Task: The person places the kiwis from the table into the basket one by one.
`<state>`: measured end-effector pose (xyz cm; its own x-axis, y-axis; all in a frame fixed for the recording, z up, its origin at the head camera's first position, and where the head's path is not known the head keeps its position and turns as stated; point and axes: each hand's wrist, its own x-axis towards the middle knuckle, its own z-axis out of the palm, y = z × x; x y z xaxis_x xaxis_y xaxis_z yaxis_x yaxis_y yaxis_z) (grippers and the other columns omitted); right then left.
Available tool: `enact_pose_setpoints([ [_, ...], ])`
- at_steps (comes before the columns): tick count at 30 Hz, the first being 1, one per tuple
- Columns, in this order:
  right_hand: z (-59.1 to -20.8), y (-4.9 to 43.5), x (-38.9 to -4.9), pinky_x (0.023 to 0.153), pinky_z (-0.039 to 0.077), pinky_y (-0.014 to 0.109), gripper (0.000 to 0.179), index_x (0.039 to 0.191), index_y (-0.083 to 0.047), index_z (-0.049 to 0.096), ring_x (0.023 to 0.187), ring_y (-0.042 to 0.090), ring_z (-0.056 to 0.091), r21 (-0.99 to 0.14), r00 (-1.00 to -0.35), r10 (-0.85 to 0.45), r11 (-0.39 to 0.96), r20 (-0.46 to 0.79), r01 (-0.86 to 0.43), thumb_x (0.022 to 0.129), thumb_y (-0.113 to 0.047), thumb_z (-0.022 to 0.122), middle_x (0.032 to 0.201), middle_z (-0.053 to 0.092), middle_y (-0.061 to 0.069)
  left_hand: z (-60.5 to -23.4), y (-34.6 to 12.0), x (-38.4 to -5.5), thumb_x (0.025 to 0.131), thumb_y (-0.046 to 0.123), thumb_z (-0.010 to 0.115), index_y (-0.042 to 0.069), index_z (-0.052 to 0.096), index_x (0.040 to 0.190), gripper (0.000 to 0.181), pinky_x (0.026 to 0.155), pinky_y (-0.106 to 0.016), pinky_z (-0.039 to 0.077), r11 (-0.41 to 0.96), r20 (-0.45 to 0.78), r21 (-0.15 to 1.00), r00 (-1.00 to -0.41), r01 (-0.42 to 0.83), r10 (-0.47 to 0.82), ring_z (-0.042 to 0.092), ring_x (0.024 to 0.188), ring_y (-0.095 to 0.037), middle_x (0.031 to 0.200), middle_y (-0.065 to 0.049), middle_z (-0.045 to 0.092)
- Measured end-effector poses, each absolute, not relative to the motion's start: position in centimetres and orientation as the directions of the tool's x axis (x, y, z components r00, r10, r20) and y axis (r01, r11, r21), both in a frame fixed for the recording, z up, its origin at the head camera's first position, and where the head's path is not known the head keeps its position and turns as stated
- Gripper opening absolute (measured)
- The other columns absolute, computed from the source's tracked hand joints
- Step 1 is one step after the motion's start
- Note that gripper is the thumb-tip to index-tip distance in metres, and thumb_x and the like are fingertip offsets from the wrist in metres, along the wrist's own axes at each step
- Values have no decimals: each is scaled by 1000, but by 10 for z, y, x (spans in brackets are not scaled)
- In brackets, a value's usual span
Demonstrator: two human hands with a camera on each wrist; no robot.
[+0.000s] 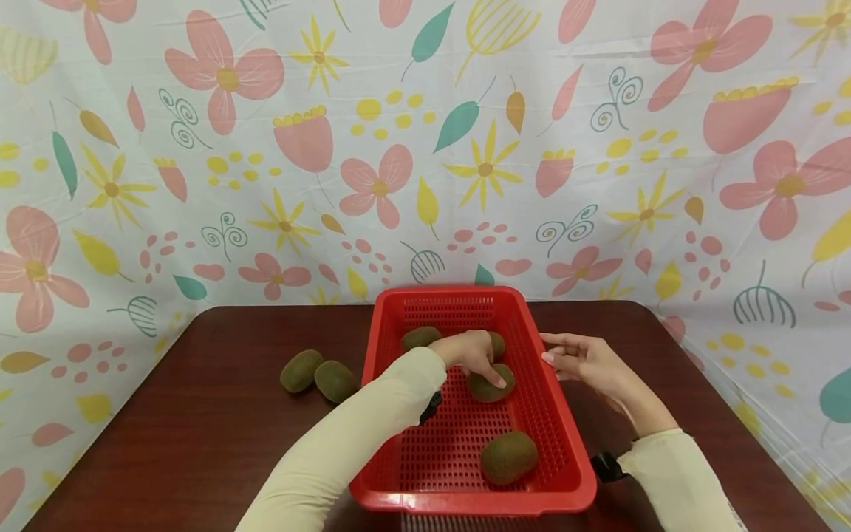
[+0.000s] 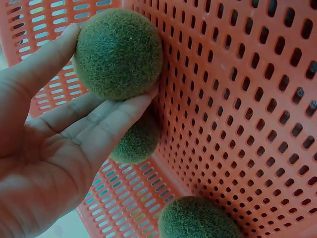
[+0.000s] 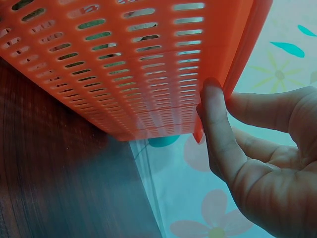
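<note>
A red plastic basket (image 1: 445, 502) with perforated walls stands on the table and holds several brown, fuzzy kiwis. Inside it, my left hand (image 1: 470, 352) grips one kiwi (image 1: 490, 384) near the right wall. The left wrist view shows that kiwi (image 2: 119, 54) between thumb and fingers, a second kiwi (image 2: 136, 139) partly behind the fingers and another kiwi (image 2: 198, 218) lower down. At the basket's right side, my right hand (image 1: 588, 362) holds the rim with thumb and fingertips. Its thumb and finger close on the rim's edge in the right wrist view.
Two kiwis lie on the dark wood table (image 1: 219, 399) left of the basket: one kiwi (image 1: 302, 371) and, beside it, another kiwi (image 1: 335, 381). A single kiwi (image 1: 509, 458) sits at the basket's near end. Behind the table hangs a floral cloth (image 1: 379, 185).
</note>
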<state>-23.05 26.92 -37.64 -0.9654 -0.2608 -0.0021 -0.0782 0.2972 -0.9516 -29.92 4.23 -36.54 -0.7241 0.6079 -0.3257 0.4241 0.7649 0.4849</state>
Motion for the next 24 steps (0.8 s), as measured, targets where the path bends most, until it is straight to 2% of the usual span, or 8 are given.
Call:
enact_pose_setpoints([
  [3, -376, 269, -231, 80, 56, 38, 58, 141, 9, 40, 87, 18, 67, -952, -965, -263, 296, -4, -77, 94, -16, 63, 103, 65, 18, -364, 41, -300, 82, 32, 78, 13, 39, 51, 53, 49, -22, 37, 772, -336, 474, -724, 423, 603, 31, 45, -8, 52, 5, 19],
  [6, -376, 268, -231, 80, 56, 37, 58, 141, 9, 40, 87, 17, 67, -952, -966, -260, 297, -6, -74, 94, -17, 64, 103, 66, 17, -360, 38, -299, 81, 29, 79, 7, 55, 60, 39, 55, -23, 48, 768, -326, 491, -731, 412, 600, 45, 50, -10, 58, 3, 35],
  [8, -375, 269, -231, 80, 56, 37, 59, 141, 9, 40, 87, 17, 67, -952, -966, -258, 297, -7, -72, 94, -16, 64, 102, 66, 17, -358, 37, -299, 80, 27, 80, 1, 67, 77, 29, 63, -25, 53, 762, -316, 506, -735, 404, 599, 57, 59, -13, 70, -1, 51],
  [10, -375, 269, -231, 79, 56, 36, 59, 141, 10, 40, 87, 16, 67, -952, -966, -257, 298, -7, -72, 94, -16, 64, 102, 65, 16, -356, 36, -299, 79, 24, 81, -2, 71, 98, 33, 70, -30, 56, 755, -309, 525, -739, 393, 599, 63, 70, -16, 89, -6, 63],
  [13, -375, 268, -230, 79, 56, 35, 59, 141, 10, 39, 87, 16, 67, -952, -966, -260, 296, -8, -71, 94, -16, 64, 102, 65, 16, -354, 34, -299, 80, 23, 80, -3, 69, 110, 41, 71, -28, 56, 756, -313, 527, -738, 388, 597, 66, 75, -16, 103, -10, 66],
  [21, -376, 269, -230, 79, 56, 36, 59, 141, 10, 39, 87, 16, 67, -953, -966, -260, 294, -13, -66, 94, -17, 64, 102, 65, 15, -345, 25, -300, 82, 21, 78, -1, 74, 96, 26, 74, -31, 56, 736, -302, 532, -719, 418, 626, 69, 84, -25, 87, -7, 70],
  [24, -375, 269, -230, 79, 56, 36, 59, 141, 10, 39, 87, 16, 67, -955, -965, -263, 291, -13, -66, 94, -16, 63, 102, 65, 14, -338, 19, -301, 84, 21, 76, 1, 75, 93, 22, 71, -29, 56, 720, -277, 539, -715, 437, 642, 69, 84, -27, 84, -8, 71],
])
